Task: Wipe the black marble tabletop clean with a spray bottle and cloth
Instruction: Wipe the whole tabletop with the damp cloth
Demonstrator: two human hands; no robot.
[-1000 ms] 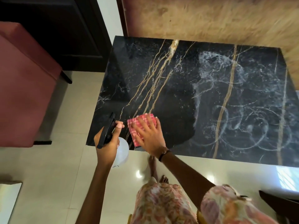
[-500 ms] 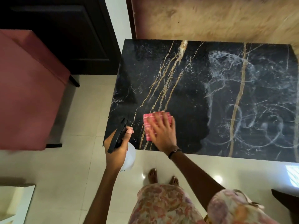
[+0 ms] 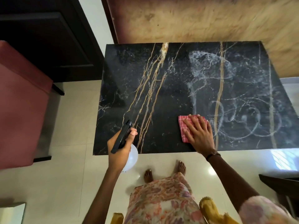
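Observation:
The black marble tabletop [image 3: 169, 88] with gold veins fills the middle of the head view. Whitish swirling smears cover its right half; the left half looks dark and smear-free. My right hand [image 3: 199, 135] presses flat, fingers spread, on a folded red checked cloth [image 3: 183, 126] near the front edge, at the border of the smeared area. My left hand [image 3: 119, 151] grips a spray bottle [image 3: 131, 159] with a black trigger head and a clear round body, held over the table's front left corner.
A red upholstered seat [image 3: 21, 104] stands left of the table, with a dark door [image 3: 40, 38] behind it. A tan textured wall [image 3: 194, 18] runs along the table's far edge. Pale floor tiles [image 3: 68, 183] lie below, with my bare feet [image 3: 165, 171] near the front edge.
My right hand slid the cloth to the right along the front edge, from near the gold veins to the smeared area. The left hand kept holding the spray bottle.

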